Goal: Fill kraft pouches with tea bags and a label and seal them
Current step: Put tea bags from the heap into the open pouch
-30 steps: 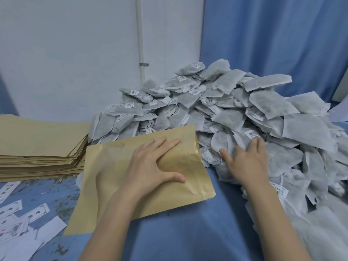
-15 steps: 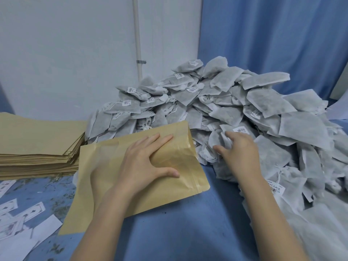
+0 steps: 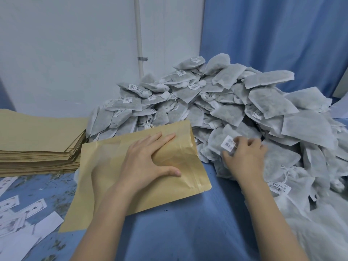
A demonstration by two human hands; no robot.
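Note:
A kraft pouch lies flat on the blue table, its zip mouth toward the right. My left hand rests on it with fingers straight and spread, pressing it down. A large heap of grey tea bags with small white tags fills the right and back. At the heap's front edge my right hand has its fingers curled round a tea bag, next to that bag's white tag.
A stack of empty kraft pouches sits at the left against the white wall. White printed labels lie scattered at the lower left. Blue curtain hangs behind the heap. Bare blue tabletop lies between my forearms.
My right hand went from lying flat on the heap to curling its fingers round a tea bag and drawing it toward the pouch. The left hand stays pressed on the pouch.

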